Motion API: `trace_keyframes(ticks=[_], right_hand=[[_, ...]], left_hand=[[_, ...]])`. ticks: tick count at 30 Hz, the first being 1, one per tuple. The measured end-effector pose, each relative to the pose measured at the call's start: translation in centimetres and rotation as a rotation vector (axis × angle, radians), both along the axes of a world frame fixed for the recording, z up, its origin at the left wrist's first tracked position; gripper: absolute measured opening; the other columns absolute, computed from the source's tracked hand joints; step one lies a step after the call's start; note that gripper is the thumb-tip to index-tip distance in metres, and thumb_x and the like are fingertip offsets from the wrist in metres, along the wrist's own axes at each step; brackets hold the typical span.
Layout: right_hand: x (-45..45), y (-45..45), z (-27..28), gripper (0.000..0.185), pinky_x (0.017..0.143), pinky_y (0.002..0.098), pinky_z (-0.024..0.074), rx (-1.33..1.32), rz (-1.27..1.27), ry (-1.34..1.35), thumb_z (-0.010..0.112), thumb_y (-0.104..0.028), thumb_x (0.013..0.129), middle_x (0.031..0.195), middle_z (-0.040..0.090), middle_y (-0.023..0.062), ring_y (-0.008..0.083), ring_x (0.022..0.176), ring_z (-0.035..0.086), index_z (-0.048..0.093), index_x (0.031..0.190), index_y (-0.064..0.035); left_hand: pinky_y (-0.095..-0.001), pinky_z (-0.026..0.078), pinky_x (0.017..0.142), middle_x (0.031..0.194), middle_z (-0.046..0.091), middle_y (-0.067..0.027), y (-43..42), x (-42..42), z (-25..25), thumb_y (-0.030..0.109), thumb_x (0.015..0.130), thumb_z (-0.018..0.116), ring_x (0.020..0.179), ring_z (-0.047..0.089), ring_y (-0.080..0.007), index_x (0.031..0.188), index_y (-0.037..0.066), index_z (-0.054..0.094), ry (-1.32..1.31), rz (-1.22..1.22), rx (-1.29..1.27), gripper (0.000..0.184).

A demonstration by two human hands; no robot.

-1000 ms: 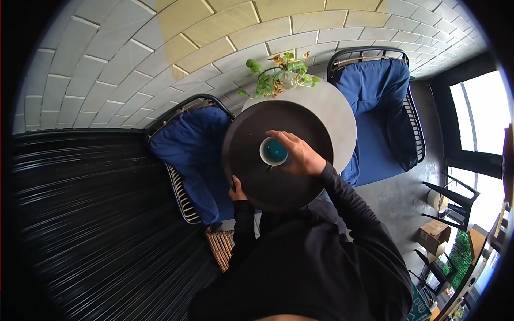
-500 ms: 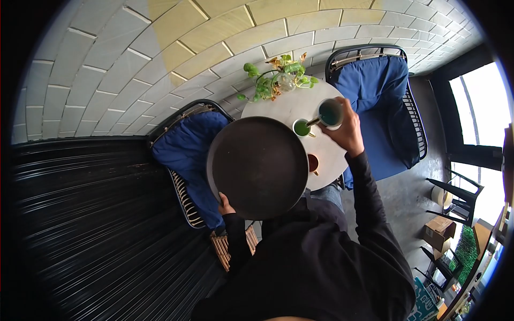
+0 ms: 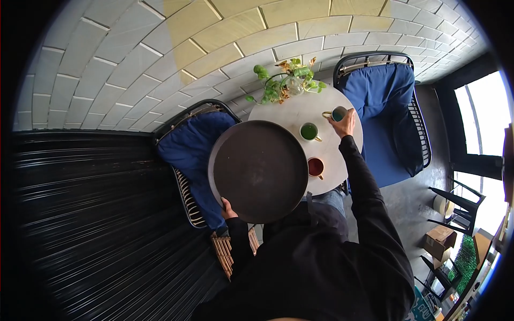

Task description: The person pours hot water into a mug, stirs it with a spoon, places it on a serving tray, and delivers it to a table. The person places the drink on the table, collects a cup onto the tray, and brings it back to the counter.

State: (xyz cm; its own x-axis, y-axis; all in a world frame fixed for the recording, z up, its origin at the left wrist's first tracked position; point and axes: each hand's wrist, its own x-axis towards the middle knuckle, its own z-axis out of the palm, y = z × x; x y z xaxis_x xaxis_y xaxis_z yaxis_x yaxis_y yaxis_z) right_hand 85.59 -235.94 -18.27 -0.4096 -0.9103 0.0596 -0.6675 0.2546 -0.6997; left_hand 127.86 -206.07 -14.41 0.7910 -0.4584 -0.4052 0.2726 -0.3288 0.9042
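Observation:
My left hand grips the near left rim of a round dark tray, with nothing on top of it. The tray is held level and partly covers the round white table. At the table's right side my right hand has its fingers around a mug with a blue inside; its handle points left. A green-inside mug stands just left of that hand. Closer to me is a mug with a red-brown inside, beside the tray's right edge.
A glass vase with a leafy plant stands at the table's far edge by the block wall. Chairs with blue cushions flank the table, one on the left and one on the right. A cardboard box lies on the floor at right.
My right hand has lowered the blue-inside mug from above the table to its right side, farther from the green one. The tray stays in my left hand.

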Motion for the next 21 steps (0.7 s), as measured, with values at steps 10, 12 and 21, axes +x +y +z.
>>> trace_keyframes(ticks=[10,12,21], right_hand=[[1.3,0.2,-2.2,0.087,0.09,0.0467,0.0465,0.008,-0.006,-0.034,0.091,-0.031,0.058,0.112,0.048,0.0229,0.041,0.109,0.051,0.037,0.115,0.0055],[0.8,0.6,-2.6,0.09,0.092,0.0463,0.0468,0.049,0.051,-0.064,0.091,-0.029,0.058,0.114,0.046,0.0241,0.0428,0.111,0.049,0.035,0.119,0.0069],[0.0,8.6,-0.8,0.078,0.096,0.0468,0.0476,0.618,0.213,0.147,0.079,-0.035,0.073,0.121,0.052,0.0321,0.0444,0.115,0.053,0.041,0.128,0.0053]], left_hand=[[-0.0354,0.044,0.102,0.135,0.054,-0.02,-0.1,-1.3,1.8,0.047,0.092,0.064,0.117,0.057,-0.0279,0.136,-0.01,0.044,-0.121,-0.013,-0.02,0.075],[-0.0351,0.044,0.102,0.135,0.054,-0.0194,0.1,-1.4,1.7,0.046,0.092,0.065,0.117,0.057,-0.0275,0.136,-0.01,0.045,-0.148,-0.026,0.001,0.074],[-0.037,0.053,0.091,0.132,0.054,-0.0193,2.7,2.6,-7.7,0.038,0.096,0.061,0.109,0.061,-0.0275,0.137,-0.004,0.042,-0.04,-0.005,-0.136,0.062]])
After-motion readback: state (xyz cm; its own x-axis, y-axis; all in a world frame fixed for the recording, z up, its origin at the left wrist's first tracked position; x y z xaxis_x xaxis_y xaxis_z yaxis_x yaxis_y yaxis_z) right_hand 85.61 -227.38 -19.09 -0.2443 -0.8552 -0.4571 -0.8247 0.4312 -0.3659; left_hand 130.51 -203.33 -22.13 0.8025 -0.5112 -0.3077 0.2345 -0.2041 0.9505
